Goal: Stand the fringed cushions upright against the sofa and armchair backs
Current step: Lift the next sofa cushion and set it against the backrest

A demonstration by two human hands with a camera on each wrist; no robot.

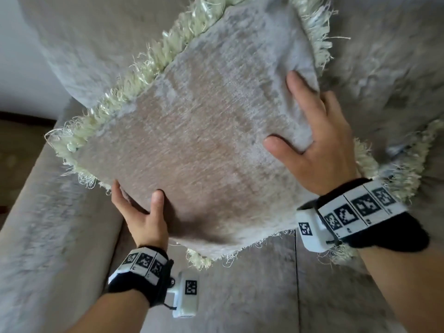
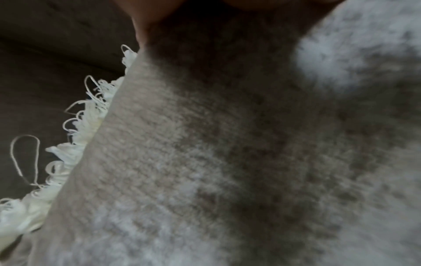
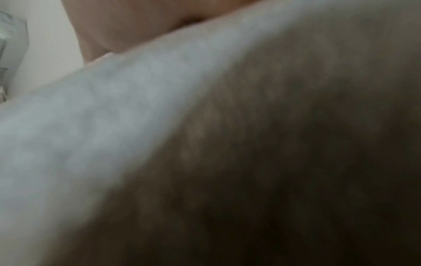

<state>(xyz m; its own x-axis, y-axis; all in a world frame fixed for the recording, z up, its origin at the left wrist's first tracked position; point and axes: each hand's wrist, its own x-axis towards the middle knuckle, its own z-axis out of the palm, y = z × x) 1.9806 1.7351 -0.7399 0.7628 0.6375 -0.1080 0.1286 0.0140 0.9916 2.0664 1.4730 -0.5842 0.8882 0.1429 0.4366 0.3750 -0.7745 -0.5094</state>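
Observation:
A grey-beige cushion (image 1: 192,140) edged with pale cream fringe (image 1: 134,85) is held tilted in the air, in front of the sofa back (image 1: 96,44). My left hand (image 1: 141,212) grips its lower left edge, thumb on the face and fingers behind. My right hand (image 1: 319,140) holds the right side, thumb and forefinger spread on the face with fabric bunched between them. The left wrist view shows the cushion's face (image 2: 205,144) and fringe (image 2: 68,144) up close. In the right wrist view the cushion (image 3: 205,144) is only a blur. A second fringed cushion (image 1: 408,164) lies under my right wrist, mostly hidden.
The grey sofa seat (image 1: 240,284) spreads below the cushion, with a seam running down it. The sofa's armrest (image 1: 48,212) is at the left, with brown floor (image 1: 19,152) and a white wall (image 1: 14,56) beyond it.

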